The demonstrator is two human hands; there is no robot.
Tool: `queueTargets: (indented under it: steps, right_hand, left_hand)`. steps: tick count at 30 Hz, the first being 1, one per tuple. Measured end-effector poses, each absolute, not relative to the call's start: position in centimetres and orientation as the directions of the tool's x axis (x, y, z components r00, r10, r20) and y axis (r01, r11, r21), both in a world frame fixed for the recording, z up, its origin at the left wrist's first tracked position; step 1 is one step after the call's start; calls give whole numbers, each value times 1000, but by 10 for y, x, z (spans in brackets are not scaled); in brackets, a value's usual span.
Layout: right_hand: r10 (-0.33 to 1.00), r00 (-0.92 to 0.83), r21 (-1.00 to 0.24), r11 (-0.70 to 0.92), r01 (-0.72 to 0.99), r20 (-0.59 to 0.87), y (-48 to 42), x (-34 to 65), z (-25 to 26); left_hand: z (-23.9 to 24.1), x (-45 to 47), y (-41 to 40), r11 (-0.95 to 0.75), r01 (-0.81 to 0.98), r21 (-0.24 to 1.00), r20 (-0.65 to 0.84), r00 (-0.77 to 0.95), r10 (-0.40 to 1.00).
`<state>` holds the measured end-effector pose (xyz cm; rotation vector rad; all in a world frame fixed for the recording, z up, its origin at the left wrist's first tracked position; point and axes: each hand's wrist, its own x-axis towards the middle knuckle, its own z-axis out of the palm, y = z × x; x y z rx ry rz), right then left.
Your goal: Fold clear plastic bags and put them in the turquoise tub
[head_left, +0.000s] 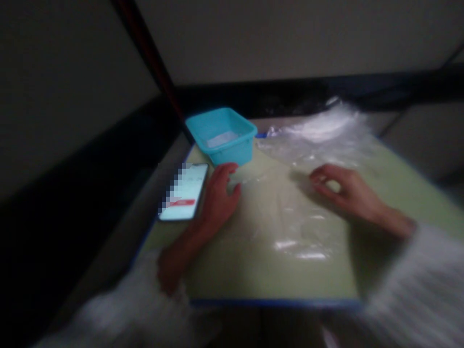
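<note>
Far left: flat rectangular smartphone with lit screen [184, 192], lying on the pale green, blue-edged table top [253, 278]. Just beside it, left hand [219, 195], palm down, fingers loosely spread, gripping nothing, resting at the left edge of a clear crumpled plastic sheet [290, 217] spread over the table's middle. Right behind the fingertips, turquoise rectangular plastic tub [232, 152] with something pale inside. Further right, right hand [340, 188] on the plastic, fingers curled toward the thumb; too blurred to tell whether pinching it. White knitted sleeves [427, 290] on both arms.
</note>
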<state>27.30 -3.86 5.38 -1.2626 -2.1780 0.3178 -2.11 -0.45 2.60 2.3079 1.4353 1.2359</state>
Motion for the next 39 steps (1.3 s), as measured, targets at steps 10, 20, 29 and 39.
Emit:
queueTargets:
  steps: [10,20,29,39]
  right_hand:
    - [590,-791,-642,546,539,-163,-79,252,65]
    - [630,-766,-562,590,580,-129,-89,249,69]
    - [624,-728,-883,125,451,-284,-91,254,83]
    - [706,-658,-859,139,493,-264,-80,272,69]
  left_hand:
    - [20,0,-31,-689,498,527,284,661,695]
    - [22,-4,-28,-715,467,520,282,697,659]
    - [19,-5,-26,-729,464,503,277,713,644]
    - [18,-5,-27,-731,467,498,273,716,643]
